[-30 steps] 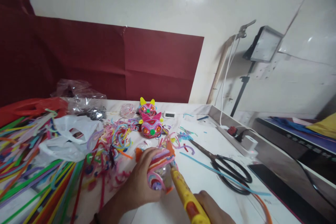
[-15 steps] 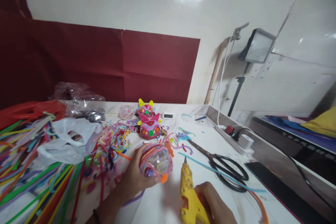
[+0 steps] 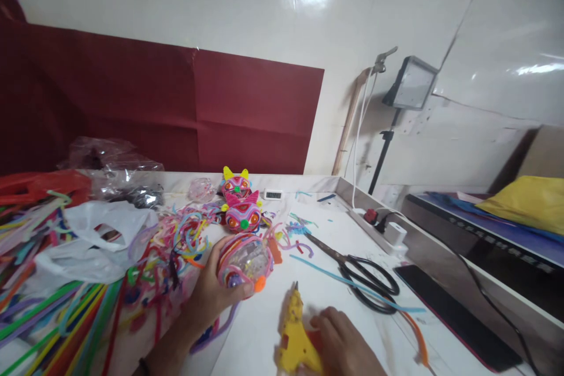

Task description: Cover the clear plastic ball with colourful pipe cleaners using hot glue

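Note:
My left hand (image 3: 215,294) is closed around a clear plastic ball (image 3: 253,259) wrapped in pink, red and purple pipe cleaners. A small orange pompom (image 3: 259,284) shows on the ball's lower right side, by my thumb. Low in the view, a yellow hot glue gun (image 3: 294,335) points away from me, its nozzle up the table. My right hand (image 3: 343,341) is curled at its handle, slightly blurred, with some fingers hidden. Beyond the ball stand two finished-looking animal heads of pipe cleaner, one with pink ears (image 3: 242,214) and one with yellow ears (image 3: 235,182).
Black-handled scissors (image 3: 370,282) lie right of the glue gun, a light-blue pipe cleaner (image 3: 317,267) across them. A black phone-like slab (image 3: 453,317) and a power strip (image 3: 394,241) sit farther right. Pipe cleaners (image 3: 66,329) and a white plastic bag (image 3: 101,229) crowd the left.
The glue gun and my right hand have moved down and left, closer to the tabletop. The ball stays in my left hand, turned slightly. The whole view has shifted to the right.

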The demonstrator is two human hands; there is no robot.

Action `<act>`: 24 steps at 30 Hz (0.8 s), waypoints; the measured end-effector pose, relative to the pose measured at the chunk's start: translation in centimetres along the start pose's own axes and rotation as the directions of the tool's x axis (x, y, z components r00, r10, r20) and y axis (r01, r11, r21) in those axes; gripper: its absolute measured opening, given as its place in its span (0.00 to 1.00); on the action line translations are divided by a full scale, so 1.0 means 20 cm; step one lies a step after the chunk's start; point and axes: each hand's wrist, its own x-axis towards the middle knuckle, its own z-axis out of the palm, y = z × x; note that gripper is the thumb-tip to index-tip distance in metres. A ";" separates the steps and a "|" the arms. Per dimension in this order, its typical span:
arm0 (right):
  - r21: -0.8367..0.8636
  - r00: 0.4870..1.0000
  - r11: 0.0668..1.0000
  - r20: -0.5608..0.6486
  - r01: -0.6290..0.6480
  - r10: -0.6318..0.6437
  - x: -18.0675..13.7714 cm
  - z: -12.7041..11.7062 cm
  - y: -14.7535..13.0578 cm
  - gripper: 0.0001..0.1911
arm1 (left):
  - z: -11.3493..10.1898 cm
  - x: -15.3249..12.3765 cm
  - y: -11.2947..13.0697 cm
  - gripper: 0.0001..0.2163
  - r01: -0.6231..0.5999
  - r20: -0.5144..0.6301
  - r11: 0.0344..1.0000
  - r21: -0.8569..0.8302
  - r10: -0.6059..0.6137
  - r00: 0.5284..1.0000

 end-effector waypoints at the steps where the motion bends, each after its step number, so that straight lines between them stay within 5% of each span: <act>1: -0.002 1.000 1.000 0.004 0.011 -0.011 0.03 -0.05 0.02 0.19 | 0.00 0.00 0.00 0.40 0.002 0.014 1.000 -0.004 -0.002 1.000; 6: -0.334 0.978 0.937 0.136 -0.104 0.157 0.31 -0.22 0.15 0.13 | 0.02 -0.02 -0.01 0.40 -0.005 0.065 1.000 0.005 0.005 0.998; 12: -0.400 0.952 0.914 0.246 -0.074 0.185 0.54 -0.12 0.27 0.15 | 0.05 -0.04 -0.03 0.41 -0.023 0.063 0.999 0.037 0.020 0.998; 17: -0.353 0.963 0.936 0.249 -0.009 0.104 0.52 -0.10 0.32 0.15 | 0.06 -0.07 -0.02 0.41 -0.043 0.091 0.996 0.082 0.035 0.995; 22: -0.226 0.992 0.974 0.126 0.008 0.021 0.53 -0.28 0.24 0.16 | 0.08 -0.08 0.01 0.40 -0.096 0.121 0.986 0.139 0.079 0.989; 24: 0.004 0.996 0.996 0.009 0.094 -0.094 0.55 -0.37 0.13 0.12 | 0.09 -0.08 0.01 0.40 -0.127 0.129 0.980 0.156 0.107 0.986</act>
